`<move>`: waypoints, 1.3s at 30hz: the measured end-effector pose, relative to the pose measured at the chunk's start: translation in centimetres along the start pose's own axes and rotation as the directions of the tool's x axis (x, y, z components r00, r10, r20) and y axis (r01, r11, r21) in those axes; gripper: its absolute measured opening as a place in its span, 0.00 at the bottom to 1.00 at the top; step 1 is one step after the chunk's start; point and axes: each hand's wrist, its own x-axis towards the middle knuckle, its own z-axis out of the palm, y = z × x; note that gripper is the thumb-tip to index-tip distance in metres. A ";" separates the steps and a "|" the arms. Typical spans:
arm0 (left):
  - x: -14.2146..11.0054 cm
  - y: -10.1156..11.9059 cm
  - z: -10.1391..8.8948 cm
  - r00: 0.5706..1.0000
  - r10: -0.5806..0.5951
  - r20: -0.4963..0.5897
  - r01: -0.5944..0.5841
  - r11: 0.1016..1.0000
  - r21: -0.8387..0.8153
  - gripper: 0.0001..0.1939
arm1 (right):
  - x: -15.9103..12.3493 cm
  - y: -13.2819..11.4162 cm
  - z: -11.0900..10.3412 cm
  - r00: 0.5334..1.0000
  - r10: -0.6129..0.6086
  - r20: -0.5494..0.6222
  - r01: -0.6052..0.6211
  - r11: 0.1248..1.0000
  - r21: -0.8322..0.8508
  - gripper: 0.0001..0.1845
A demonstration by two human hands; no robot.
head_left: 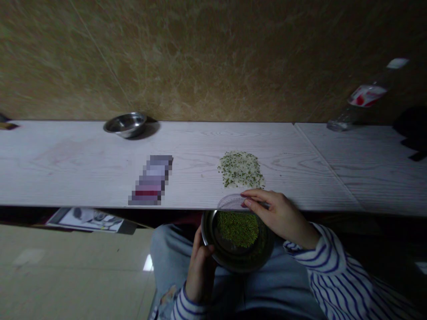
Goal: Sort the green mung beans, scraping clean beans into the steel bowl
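Observation:
My left hand point(201, 266) grips the left rim of a metal bowl point(211, 251), thumb over the edge. Green mung beans point(238, 229) lie in the bowl, which is below the table's front edge, over my lap. Pinched between the thumb and fingers of my right hand point(278, 213) is a clear half-round plastic protractor point(230, 202), at the table edge above the bowl's far rim. Just beyond it, a patch of white grains like rice mixed with green beans point(240, 170) is spread on the table.
On the white wood-grain table point(193, 146), a second metal bowl point(126, 126) stands at the back left. A blurred-out flat rectangular object point(151, 180) lies nearer. A clear plastic bottle point(367, 95) stands at the right, beside a dark object point(413, 131). The wall point(207, 62) borders the back.

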 end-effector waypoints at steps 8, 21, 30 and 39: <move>0.3 0.7 -1.8 0.998 -0.061 -0.013 0.061 0.998 0.025 0.32 | -1.1 -0.7 2.6 0.950 -0.084 -0.301 0.030 0.984 -0.178 0.13; 2.0 2.2 -1.4 0.991 -0.101 -0.085 0.105 0.993 0.047 0.34 | 1.0 0.1 1.9 0.890 -0.217 -0.401 -0.047 0.831 -0.555 0.14; 2.9 1.7 -0.2 0.983 -0.157 -0.093 0.158 0.987 0.005 0.31 | 1.7 0.5 0.0 0.892 -0.208 -0.402 -0.050 0.838 -0.544 0.14; 2.8 2.5 -0.1 0.967 -0.206 -0.149 0.208 0.978 0.001 0.33 | 3.7 1.4 -1.3 0.892 -0.205 -0.404 -0.052 0.839 -0.542 0.14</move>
